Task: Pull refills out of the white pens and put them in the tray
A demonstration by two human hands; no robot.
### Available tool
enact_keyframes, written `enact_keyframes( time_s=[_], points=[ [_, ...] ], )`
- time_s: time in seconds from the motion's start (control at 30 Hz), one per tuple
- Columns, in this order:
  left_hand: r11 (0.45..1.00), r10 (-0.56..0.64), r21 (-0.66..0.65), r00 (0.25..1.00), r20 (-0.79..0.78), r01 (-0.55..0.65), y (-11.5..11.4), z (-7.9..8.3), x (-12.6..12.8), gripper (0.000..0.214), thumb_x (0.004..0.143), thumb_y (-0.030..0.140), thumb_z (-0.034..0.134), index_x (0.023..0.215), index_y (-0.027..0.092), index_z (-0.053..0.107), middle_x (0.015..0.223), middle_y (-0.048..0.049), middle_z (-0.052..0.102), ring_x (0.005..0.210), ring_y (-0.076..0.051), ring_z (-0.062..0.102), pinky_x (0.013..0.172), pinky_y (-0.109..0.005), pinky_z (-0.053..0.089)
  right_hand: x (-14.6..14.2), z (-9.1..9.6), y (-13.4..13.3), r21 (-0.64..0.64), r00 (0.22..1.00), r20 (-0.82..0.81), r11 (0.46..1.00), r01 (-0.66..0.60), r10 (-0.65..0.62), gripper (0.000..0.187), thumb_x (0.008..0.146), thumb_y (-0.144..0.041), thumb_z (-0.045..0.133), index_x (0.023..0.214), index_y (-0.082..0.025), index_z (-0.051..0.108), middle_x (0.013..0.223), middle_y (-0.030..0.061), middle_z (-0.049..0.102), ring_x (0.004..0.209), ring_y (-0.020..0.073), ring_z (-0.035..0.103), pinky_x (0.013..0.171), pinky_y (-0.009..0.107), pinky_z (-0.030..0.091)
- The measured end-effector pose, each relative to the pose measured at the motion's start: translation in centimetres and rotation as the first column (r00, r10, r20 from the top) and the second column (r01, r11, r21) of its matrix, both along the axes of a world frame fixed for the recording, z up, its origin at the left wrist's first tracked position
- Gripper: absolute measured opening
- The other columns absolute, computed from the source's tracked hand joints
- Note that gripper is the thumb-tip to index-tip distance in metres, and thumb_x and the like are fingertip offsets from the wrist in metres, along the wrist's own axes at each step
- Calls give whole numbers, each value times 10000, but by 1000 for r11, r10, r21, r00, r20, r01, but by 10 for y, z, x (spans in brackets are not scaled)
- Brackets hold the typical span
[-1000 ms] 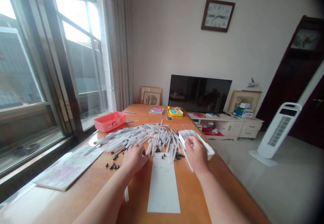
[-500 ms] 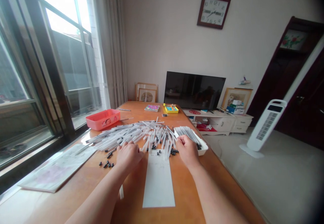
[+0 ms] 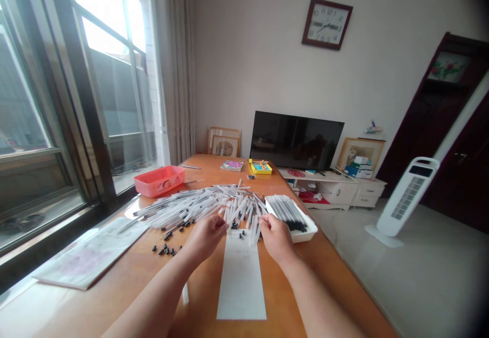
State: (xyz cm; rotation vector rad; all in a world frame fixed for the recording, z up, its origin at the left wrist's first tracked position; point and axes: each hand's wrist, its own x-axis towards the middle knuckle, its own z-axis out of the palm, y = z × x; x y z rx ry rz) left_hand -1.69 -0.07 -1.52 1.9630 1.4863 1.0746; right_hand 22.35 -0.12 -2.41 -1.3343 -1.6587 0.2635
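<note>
My left hand [image 3: 206, 235] is closed in a pinch above the near edge of a heap of translucent white plastic tubes [image 3: 198, 201]; what its fingertips hold is too small to make out. Across the white paper strip [image 3: 241, 282], my right hand [image 3: 278, 237] is also pinched, its fingertips beside the tubes and the white tray [image 3: 311, 232]. Whether a tube is in its fingers is unclear. Inside that tray lie rows of tubes with black ends [image 3: 296, 225]. Small black caps [image 3: 161, 251] are scattered left of my left hand, and others lie on the strip's far end.
A red plastic basket [image 3: 158, 181] stands at the table's left side, with a large booklet [image 3: 91, 256] nearer me. Farther back are a small book [image 3: 231, 165] and a yellow box [image 3: 261, 167]. One loose tube [image 3: 185, 294] lies by my left forearm.
My left hand has moved right and been raised, away from the left part of the heap. My right hand has drawn slightly left and down, uncovering more of the tray. The view has shifted slightly.
</note>
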Motion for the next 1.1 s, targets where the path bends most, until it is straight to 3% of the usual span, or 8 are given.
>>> enact_keyframes(
  time_s=[0.13,0.27,0.4,0.5,0.7,0.87,1.03,1.1],
  points=[
    [996,84,-12,993,84,-83,-1,4,-3,217,796,401,591,733,205,657,682,-34,675,665,-193,596,617,-287,394,-3,-8,2,25,982,186,999,32,-36,292,907,-243,457,1074,-197,693,1012,98,733,947,242,669,829,310,480],
    [974,225,-42,932,284,-223,3,9,-17,232,771,407,621,839,189,656,709,-44,691,691,-203,633,661,-303,435,-10,-11,2,37,937,332,994,104,-110,346,894,-189,448,1175,-174,650,1117,137,707,1053,269,653,894,341,474],
    [957,282,-79,824,492,-281,12,6,-28,380,732,491,666,920,161,655,761,-77,715,728,-222,656,707,-332,462,-22,2,3,-92,890,444,982,165,-107,357,896,-177,451,1209,-164,621,1118,166,709,1013,284,680,833,349,486],
    [950,298,-106,747,595,-295,18,1,-30,433,697,536,692,903,157,653,756,-81,714,732,-232,662,711,-341,467,-30,19,13,-261,861,505,940,221,-62,350,919,-201,456,1242,-178,587,1088,153,722,1000,270,693,815,331,480],
    [954,277,-102,699,659,-282,22,-4,-30,416,735,529,677,923,160,635,781,-87,718,756,-231,653,718,-339,464,-53,35,64,-371,842,533,872,320,-82,312,919,-222,494,1208,-151,590,1128,181,714,1064,286,682,857,341,482],
    [954,277,-103,697,662,-281,21,-2,-32,401,763,521,660,945,164,630,801,-87,724,779,-232,650,733,-343,459,-68,31,119,-388,834,533,834,391,-143,371,934,-231,508,1286,-126,558,1244,207,662,1239,286,595,982,346,454],
    [956,259,-91,661,704,-278,19,5,-32,401,757,512,670,943,159,625,791,-77,705,790,-237,650,738,-349,468,-72,24,158,-452,819,545,760,468,-180,396,935,-267,578,1297,-108,562,1283,228,618,1224,323,589,981,418,486],
    [959,247,-87,650,718,-269,17,7,-31,386,761,500,672,935,159,622,788,-70,695,800,-236,652,761,-356,474,-74,21,170,-475,811,553,727,496,-191,394,946,-308,605,1295,-128,569,1292,191,605,1175,297,606,956,435,510]
  ],
)
